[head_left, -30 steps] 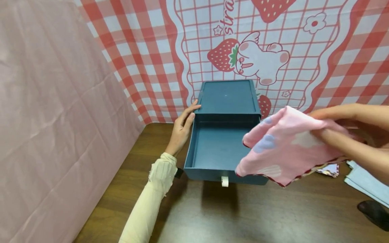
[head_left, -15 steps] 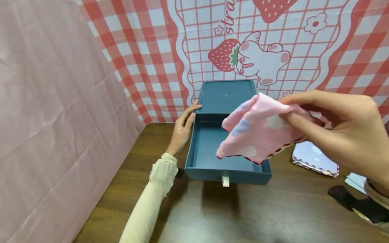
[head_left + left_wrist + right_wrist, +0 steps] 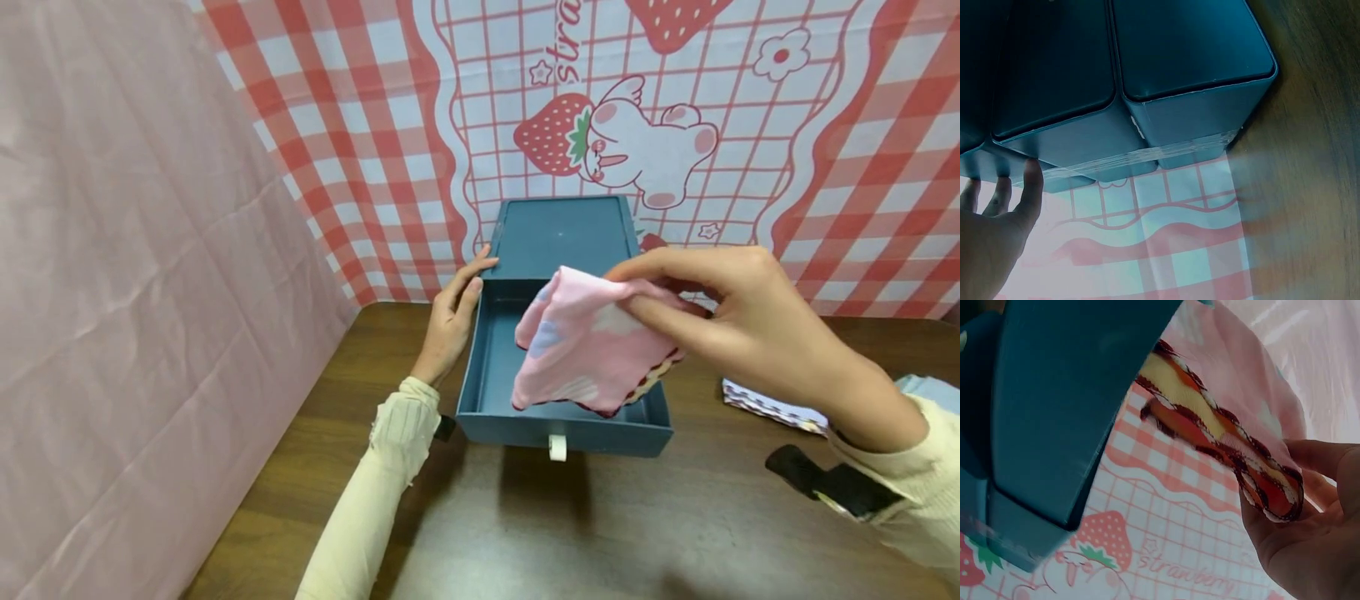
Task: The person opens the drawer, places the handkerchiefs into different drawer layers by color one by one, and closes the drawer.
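A folded pink handkerchief (image 3: 573, 354) with pale blue and white shapes hangs over the pulled-out drawer (image 3: 510, 429) of a dark teal drawer box (image 3: 562, 237). My right hand (image 3: 750, 325) pinches it between thumb and fingers along its upper right edge. In the right wrist view, the handkerchief's dark red stitched hems (image 3: 1210, 412) show in layers beside the teal drawer wall (image 3: 1066, 400). At the box's left side rests my left hand (image 3: 448, 321), its fingertips touching near the drawer opening. The left wrist view has those fingers (image 3: 1032, 187) extended against the box.
A white pull tab (image 3: 557, 447) sticks out from the drawer front. To the right on the wooden table (image 3: 712, 517) lies a folded pale blue cloth (image 3: 772, 407), with a light blue cloth (image 3: 933, 392) behind my right wrist. A strawberry-print sheet (image 3: 652, 150) hangs behind the box.
My right hand has carried the pink handkerchief leftward from the right side to over the drawer, dipping slightly in the last half second. The left hand has stayed on the box.
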Available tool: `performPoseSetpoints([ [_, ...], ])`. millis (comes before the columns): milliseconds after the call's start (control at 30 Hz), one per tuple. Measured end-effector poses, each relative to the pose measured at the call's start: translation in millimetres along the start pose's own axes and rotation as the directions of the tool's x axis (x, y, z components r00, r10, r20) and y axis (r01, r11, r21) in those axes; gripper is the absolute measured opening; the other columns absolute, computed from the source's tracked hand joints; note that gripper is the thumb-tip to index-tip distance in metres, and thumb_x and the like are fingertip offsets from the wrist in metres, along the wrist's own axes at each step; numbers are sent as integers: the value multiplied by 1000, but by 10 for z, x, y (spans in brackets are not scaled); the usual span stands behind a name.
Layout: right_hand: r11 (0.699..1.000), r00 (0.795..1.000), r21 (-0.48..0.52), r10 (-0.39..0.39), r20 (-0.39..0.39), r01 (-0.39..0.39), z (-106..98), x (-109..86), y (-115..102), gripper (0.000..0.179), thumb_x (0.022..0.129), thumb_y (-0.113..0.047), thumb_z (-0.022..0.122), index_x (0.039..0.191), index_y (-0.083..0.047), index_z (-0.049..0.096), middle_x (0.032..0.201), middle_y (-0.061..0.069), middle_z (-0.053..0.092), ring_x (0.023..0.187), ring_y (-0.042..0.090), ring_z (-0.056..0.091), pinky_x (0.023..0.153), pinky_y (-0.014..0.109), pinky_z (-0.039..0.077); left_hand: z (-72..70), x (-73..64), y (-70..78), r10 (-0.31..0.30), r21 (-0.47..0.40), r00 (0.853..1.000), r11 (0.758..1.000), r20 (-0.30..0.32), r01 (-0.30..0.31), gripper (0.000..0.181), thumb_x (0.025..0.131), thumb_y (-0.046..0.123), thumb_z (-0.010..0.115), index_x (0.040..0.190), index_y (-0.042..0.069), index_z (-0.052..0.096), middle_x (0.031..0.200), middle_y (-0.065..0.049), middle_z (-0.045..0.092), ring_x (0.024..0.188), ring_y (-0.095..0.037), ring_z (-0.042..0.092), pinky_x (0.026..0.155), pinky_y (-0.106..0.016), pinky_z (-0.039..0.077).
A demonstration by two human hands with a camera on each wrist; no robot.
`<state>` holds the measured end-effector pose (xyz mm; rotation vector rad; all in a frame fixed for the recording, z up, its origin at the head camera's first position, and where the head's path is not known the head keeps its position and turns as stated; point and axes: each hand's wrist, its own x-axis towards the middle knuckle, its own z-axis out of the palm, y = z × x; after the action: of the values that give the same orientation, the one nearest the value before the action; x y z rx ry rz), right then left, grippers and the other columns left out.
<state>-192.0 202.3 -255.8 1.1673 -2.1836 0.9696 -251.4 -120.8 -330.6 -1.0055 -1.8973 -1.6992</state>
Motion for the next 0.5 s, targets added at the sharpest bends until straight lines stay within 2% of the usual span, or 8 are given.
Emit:
performPoseSetpoints([
  [33,1000,1000,-20,6,14,-6,-18,153,-446,35,84,7,75,112,-13,75,99,-4,72,76,8,60,67,12,50,-5,-2,2,-1,3,1000,1000,-2,1,36,105,-3,35,137,-9,51,157,-19,36,147,-32,28,118,-37,27],
  [67,999,1000,-31,22,19,-21,-28,275,-787,35,84,9,73,110,-14,75,97,-6,72,75,7,61,68,14,52,-8,-4,4,-2,4,1000,1000,-4,2,36,105,-3,35,137,-9,51,157,-19,36,147,-32,28,118,-37,27],
  [100,1000,1000,-25,17,22,-16,-10,305,-828,34,83,10,73,108,-13,75,95,-6,72,76,5,61,69,13,52,-8,-4,6,-4,5,1000,1000,-7,4,36,106,-3,35,137,-9,51,157,-19,36,147,-32,28,118,-37,27],
  [267,999,994,-24,28,107,-25,90,345,-714,27,87,2,73,107,-16,75,92,-9,71,71,5,58,60,17,49,0,3,9,-5,4,1000,1000,-12,5,36,106,-3,36,137,-9,51,156,-17,37,147,-31,29,118,-38,27],
  [500,997,966,-9,74,249,-74,225,450,-496,18,93,-9,70,109,-15,76,87,-9,68,62,7,50,53,23,42,20,0,1,-16,0,1000,1000,-14,16,36,106,-1,36,138,-8,51,157,-15,37,147,-28,29,118,-38,27],
])
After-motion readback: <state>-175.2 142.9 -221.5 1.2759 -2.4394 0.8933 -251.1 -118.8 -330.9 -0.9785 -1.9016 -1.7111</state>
